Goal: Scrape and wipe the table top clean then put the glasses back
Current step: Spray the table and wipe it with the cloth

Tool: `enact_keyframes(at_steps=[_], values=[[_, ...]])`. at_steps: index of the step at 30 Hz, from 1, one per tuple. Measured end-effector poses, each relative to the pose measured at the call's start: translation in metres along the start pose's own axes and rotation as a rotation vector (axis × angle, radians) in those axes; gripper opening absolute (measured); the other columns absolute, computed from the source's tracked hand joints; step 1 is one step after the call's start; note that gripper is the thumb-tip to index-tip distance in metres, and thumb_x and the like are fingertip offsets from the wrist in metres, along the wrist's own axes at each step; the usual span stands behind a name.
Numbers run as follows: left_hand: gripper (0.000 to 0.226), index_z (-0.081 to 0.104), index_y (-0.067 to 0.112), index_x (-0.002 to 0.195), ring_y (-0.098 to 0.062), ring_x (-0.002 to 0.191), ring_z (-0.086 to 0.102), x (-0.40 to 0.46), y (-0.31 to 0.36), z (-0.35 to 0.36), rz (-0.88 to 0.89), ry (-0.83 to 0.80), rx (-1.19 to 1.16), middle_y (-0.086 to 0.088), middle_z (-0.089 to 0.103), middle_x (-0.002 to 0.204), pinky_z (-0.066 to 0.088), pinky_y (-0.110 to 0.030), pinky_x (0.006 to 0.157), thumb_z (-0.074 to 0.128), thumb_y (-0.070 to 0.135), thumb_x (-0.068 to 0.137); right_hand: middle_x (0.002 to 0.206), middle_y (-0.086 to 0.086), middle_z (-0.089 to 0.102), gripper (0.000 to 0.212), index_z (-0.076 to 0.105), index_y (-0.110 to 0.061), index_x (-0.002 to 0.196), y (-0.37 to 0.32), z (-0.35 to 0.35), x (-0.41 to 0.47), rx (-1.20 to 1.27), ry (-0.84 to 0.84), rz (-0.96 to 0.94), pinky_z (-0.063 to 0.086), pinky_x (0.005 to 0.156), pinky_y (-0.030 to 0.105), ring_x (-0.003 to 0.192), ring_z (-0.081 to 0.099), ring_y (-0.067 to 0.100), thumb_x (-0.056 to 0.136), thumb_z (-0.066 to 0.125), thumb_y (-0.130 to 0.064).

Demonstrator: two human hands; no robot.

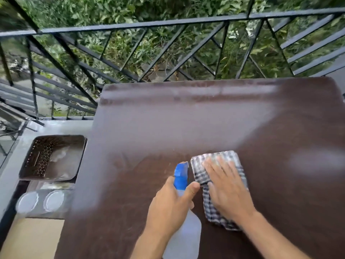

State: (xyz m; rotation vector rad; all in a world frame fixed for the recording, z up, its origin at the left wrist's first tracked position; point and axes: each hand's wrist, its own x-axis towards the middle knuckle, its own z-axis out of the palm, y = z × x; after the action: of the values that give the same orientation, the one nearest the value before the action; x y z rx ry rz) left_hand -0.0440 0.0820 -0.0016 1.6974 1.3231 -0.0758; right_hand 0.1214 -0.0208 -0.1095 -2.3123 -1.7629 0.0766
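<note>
Wiping the brown table (205, 118), the flat-fingered right hand (225, 186) presses the checked cloth (211, 159); the left hand (168, 208) grips the spray bottle (180, 179). Glasses (40, 201) wait on a tray beside the table; next, probably wider strokes.

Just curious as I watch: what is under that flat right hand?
The right hand presses flat on a folded grey-and-white checked cloth, which lies on the dark brown table top. The table surface beneath the cloth is covered, so unseen.

Bare table top (205, 118) across far half and right side. Near edge taken up by spray bottle (183, 230) and checked cloth (203, 171). Railing (149, 25) close behind far edge.
</note>
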Motion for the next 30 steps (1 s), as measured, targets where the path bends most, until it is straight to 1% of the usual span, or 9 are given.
enact_keyframes(at_steps=[5,10,12,15,18,20,23,28,30], values=[[0.052,0.059,0.027,0.091,0.001,0.079,0.065,-0.015,-0.016,-0.011,-0.065,0.117,-0.065,0.020,0.073,0.075,0.051,-0.030,0.083,0.042,0.075,0.081,0.151,0.013,0.045,0.058,0.042,-0.007,0.148,0.033,0.007,0.078,-0.052,-0.013,0.011,0.024,0.117,0.056,0.142,0.036,0.037,0.092,0.039,-0.023],[0.055,0.059,0.026,0.091,0.002,0.078,0.065,-0.039,-0.024,-0.002,-0.108,0.193,-0.115,0.021,0.073,0.074,0.053,-0.032,0.084,0.041,0.077,0.079,0.151,0.016,0.045,0.061,0.042,-0.005,0.147,0.029,0.014,0.115,-0.061,-0.003,0.073,0.021,0.118,0.056,0.139,0.037,0.040,0.090,0.040,-0.026],[0.061,0.058,0.027,0.093,-0.002,0.082,0.066,-0.051,-0.025,0.005,-0.105,0.211,-0.134,0.020,0.073,0.073,0.053,-0.036,0.087,0.036,0.080,0.073,0.152,0.016,0.043,0.061,0.042,-0.004,0.147,0.016,0.016,0.098,-0.034,0.004,0.059,0.018,0.119,0.055,0.141,0.035,0.040,0.091,0.038,-0.027],[0.058,0.055,0.033,0.097,0.000,0.085,0.066,-0.067,-0.026,0.012,-0.119,0.249,-0.172,0.021,0.074,0.074,0.052,-0.036,0.091,0.035,0.081,0.069,0.154,0.018,0.040,0.059,0.038,-0.003,0.150,-0.009,0.018,0.051,-0.043,-0.012,-0.112,0.021,0.118,0.058,0.143,0.033,0.042,0.096,0.033,-0.026],[0.059,0.054,0.039,0.102,0.003,0.087,0.065,-0.078,-0.026,0.018,-0.084,0.267,-0.180,0.021,0.074,0.075,0.052,-0.035,0.091,0.034,0.085,0.069,0.150,0.016,0.045,0.060,0.043,-0.002,0.147,-0.029,0.019,0.003,0.035,-0.016,-0.258,0.027,0.115,0.059,0.139,0.040,0.041,0.095,0.042,-0.032],[0.055,0.051,0.047,0.107,-0.001,0.089,0.066,-0.084,-0.027,0.022,-0.060,0.281,-0.163,0.016,0.073,0.077,0.052,-0.035,0.090,0.035,0.086,0.072,0.153,0.009,0.044,0.066,0.042,-0.007,0.149,-0.040,0.020,-0.020,0.109,-0.072,-0.303,0.025,0.117,0.056,0.143,0.035,0.035,0.093,0.049,-0.042],[0.043,0.046,0.056,0.101,-0.003,0.087,0.066,-0.093,-0.028,0.024,-0.070,0.320,-0.166,0.014,0.072,0.079,0.053,-0.035,0.087,0.036,0.086,0.072,0.153,0.001,0.044,0.068,0.045,-0.014,0.148,-0.049,0.020,-0.033,0.157,-0.136,-0.340,0.022,0.119,0.052,0.146,0.032,0.028,0.090,0.052,-0.049],[0.067,0.059,0.032,0.094,0.005,0.081,0.065,-0.106,-0.037,0.026,-0.093,0.350,-0.212,0.020,0.073,0.073,0.052,-0.032,0.087,0.033,0.088,0.069,0.148,0.003,0.049,0.061,0.050,-0.012,0.144,-0.059,0.017,0.005,0.121,-0.135,-0.331,0.021,0.118,0.050,0.142,0.038,0.031,0.091,0.045,-0.043],[0.069,0.059,0.034,0.098,0.007,0.080,0.064,-0.110,-0.043,0.029,-0.107,0.352,-0.230,0.021,0.073,0.073,0.051,-0.031,0.087,0.032,0.089,0.067,0.149,0.005,0.048,0.062,0.049,-0.012,0.144,-0.070,0.019,0.025,0.106,-0.141,-0.289,0.019,0.118,0.050,0.141,0.038,0.034,0.091,0.043,-0.043]])
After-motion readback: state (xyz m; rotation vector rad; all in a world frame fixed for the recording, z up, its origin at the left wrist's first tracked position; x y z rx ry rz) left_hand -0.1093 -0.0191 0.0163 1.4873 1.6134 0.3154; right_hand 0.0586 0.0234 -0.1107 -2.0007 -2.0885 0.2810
